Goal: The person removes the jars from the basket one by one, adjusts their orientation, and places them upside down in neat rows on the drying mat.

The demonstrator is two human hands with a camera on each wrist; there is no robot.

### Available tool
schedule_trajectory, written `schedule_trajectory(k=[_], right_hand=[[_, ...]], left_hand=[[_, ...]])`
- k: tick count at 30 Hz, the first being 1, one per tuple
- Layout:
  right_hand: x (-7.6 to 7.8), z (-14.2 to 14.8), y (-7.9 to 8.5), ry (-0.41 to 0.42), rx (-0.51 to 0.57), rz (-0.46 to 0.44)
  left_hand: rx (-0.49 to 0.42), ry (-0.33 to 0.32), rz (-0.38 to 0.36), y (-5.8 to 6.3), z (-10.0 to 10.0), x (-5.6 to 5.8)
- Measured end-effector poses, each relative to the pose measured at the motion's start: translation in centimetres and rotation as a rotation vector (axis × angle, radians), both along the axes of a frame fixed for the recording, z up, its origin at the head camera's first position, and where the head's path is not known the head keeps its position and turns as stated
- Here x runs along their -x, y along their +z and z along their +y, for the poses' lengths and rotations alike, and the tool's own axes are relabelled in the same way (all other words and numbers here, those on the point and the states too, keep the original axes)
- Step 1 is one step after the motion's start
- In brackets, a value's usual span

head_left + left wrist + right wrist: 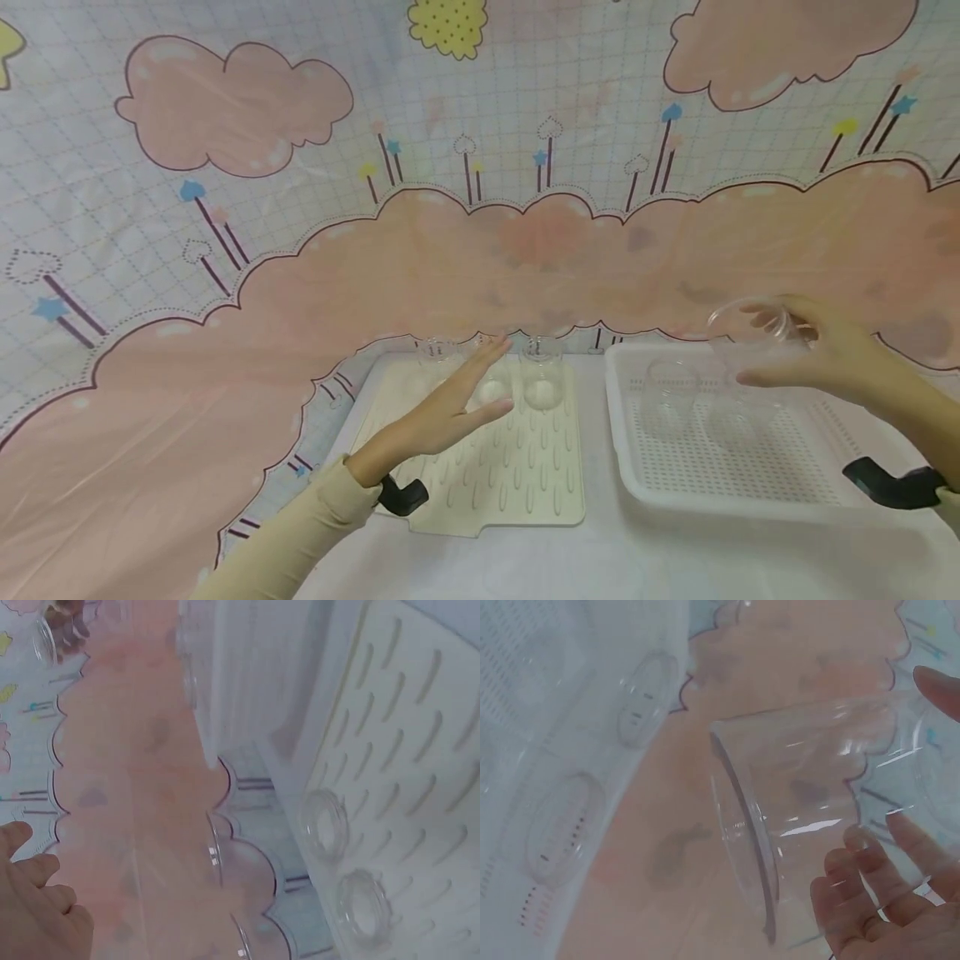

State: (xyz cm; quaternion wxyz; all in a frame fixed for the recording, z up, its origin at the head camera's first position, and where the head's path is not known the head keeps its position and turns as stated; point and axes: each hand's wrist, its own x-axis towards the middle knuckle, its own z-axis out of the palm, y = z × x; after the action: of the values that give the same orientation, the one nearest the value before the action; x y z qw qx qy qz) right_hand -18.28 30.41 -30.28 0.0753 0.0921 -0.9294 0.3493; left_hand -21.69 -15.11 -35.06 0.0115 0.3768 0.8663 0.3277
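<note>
My right hand holds a clear cup above the white perforated basket, fingers on one side and thumb on the other. The cup is tilted, and its wide rim faces away from the palm in the right wrist view. Over the cream ridged mat, my left hand is held with straight fingers and nothing in its grasp. Clear glasses stand at the mat's far end, among them a glass right of the left hand; the hand partly covers the others.
Inside the basket are more clear cups, including one at its left; their outlines are faint. Basket and mat sit side by side on a white table. A patterned curtain hangs close behind them.
</note>
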Motion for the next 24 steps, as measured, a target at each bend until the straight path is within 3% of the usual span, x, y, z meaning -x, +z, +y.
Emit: schedule_trajectory(k=[6, 9, 15, 24], right_hand=[[-0.7, -2.3, 0.8, 0.035, -0.121, 0.014], [-1.0, -3.3, 1.0, 0.066, -0.13, 0.048], [-1.3, -5.0, 0.9, 0.146, -0.157, 0.198], [-2.0, -8.2, 0.7, 0.233, -0.179, 0.312]], left_hand=[[-0.057, -0.041, -0.099, 0.5, 1.5, -0.7], [-0.072, -0.041, -0.125, 0.7, 2.1, -1.1], [-0.108, -0.048, -0.127, 0.8, 3.3, -1.7], [-0.172, -0.067, -0.118, 1.1, 4.7, -2.9]])
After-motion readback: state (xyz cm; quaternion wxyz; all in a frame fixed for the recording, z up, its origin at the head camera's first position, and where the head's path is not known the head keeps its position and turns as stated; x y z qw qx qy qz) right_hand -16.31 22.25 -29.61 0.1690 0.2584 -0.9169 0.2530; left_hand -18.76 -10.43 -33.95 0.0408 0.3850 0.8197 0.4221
